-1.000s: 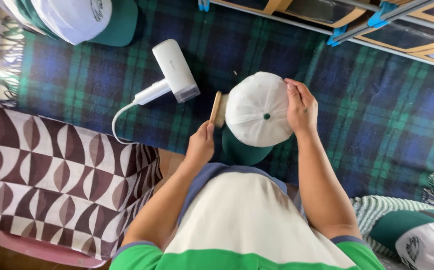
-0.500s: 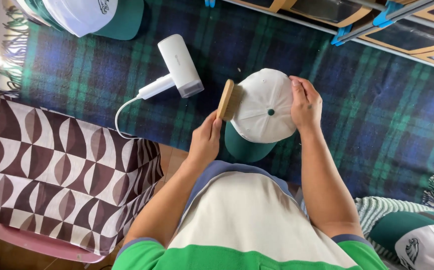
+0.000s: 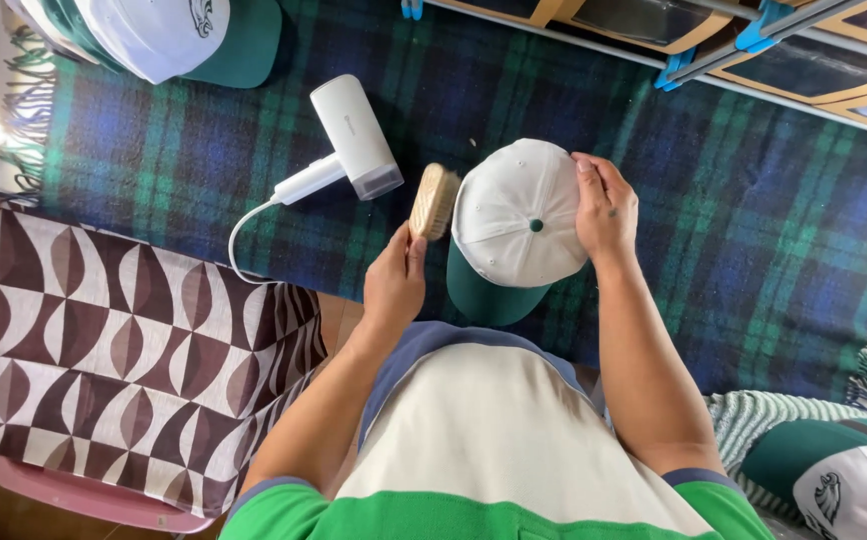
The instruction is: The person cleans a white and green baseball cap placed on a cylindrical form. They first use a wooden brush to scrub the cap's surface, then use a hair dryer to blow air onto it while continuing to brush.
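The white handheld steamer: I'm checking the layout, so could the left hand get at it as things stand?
Probably yes: the white handheld steamer lies uncovered just beyond the left hand, though that hand holds a brush.
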